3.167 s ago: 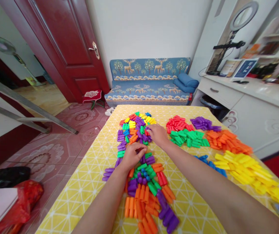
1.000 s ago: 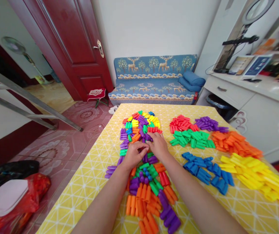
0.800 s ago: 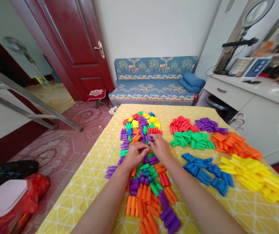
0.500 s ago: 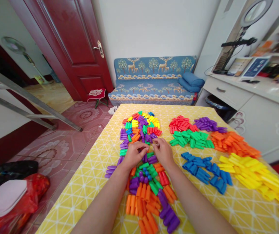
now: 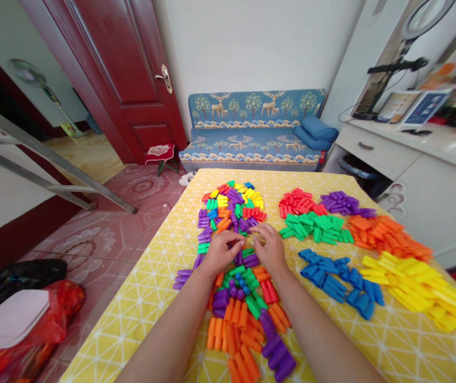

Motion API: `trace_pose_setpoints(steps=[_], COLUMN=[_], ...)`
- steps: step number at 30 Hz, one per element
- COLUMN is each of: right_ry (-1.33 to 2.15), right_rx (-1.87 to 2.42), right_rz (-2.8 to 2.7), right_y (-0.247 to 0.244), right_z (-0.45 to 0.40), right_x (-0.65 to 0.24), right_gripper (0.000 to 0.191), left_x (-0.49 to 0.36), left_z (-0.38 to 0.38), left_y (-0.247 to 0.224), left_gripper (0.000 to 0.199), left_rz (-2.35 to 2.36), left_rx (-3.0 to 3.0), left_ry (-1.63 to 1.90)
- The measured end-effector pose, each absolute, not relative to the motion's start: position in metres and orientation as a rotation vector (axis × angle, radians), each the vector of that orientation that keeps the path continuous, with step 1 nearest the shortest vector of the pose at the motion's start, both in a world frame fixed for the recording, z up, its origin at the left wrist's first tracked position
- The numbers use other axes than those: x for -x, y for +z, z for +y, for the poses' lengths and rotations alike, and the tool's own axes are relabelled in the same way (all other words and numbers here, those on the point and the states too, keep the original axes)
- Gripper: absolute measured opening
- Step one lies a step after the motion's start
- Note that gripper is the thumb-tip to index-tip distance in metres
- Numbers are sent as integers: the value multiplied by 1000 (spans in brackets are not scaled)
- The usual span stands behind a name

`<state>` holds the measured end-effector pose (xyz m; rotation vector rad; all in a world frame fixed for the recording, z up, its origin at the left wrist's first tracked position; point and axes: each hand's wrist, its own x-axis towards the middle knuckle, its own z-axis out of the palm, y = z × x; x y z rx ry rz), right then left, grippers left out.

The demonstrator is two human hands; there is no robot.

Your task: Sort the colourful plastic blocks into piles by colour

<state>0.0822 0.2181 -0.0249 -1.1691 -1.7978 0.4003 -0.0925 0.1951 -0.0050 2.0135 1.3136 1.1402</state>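
My left hand (image 5: 223, 252) is over the middle of a mosaic of mixed plastic tube blocks on the table. Its thumb and index finger come together at the tips; whatever is between them is too small or hidden to make out. Close by on the right, my right hand (image 5: 270, 249) is bent above the same blocks, thumb and index finger a little apart, nothing visible between them. Purple blocks (image 5: 251, 260) show between my wrists. Nearer me lie orange blocks (image 5: 236, 314), a purple row (image 5: 279, 354) and a cluster of small purple and blue balls (image 5: 239, 289).
Sorted piles lie on the right of the yellow tablecloth (image 5: 132, 319): red (image 5: 300, 203), green (image 5: 318, 227), purple (image 5: 345, 204), orange (image 5: 387, 236), blue (image 5: 327, 274) and yellow blocks (image 5: 419, 282). Beyond the table stands a blue sofa (image 5: 252, 141); a white cabinet (image 5: 431, 186) is at right.
My right thumb and index finger have parted slightly. The left hand keeps nearly the same pose. The whole view has shifted a little with my head; the blocks look unchanged.
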Motion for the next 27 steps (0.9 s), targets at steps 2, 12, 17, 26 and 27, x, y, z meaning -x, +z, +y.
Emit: trace_pose_setpoints(steps=[2, 12, 17, 26, 27], right_ry=[349, 423, 475, 500, 499], right_rx=[1103, 1127, 1165, 1376, 1389], right_rz=[-1929, -1985, -1729, -1550, -1562], right_y=[-23, -31, -30, -29, -28], right_z=[218, 222, 220, 217, 217], right_x=[-81, -79, -81, -81, -81], right_gripper=[49, 47, 24, 20, 20], left_x=[93, 92, 92, 92, 92], left_z=[195, 196, 196, 195, 195], left_y=[-5, -6, -6, -3, -3], left_gripper=[13, 14, 14, 14, 14], left_rz=[1310, 1307, 1296, 1318, 1316], left_rx=[-2014, -2009, -1997, -2004, -2004], left_ry=[1149, 1148, 1147, 1133, 1133])
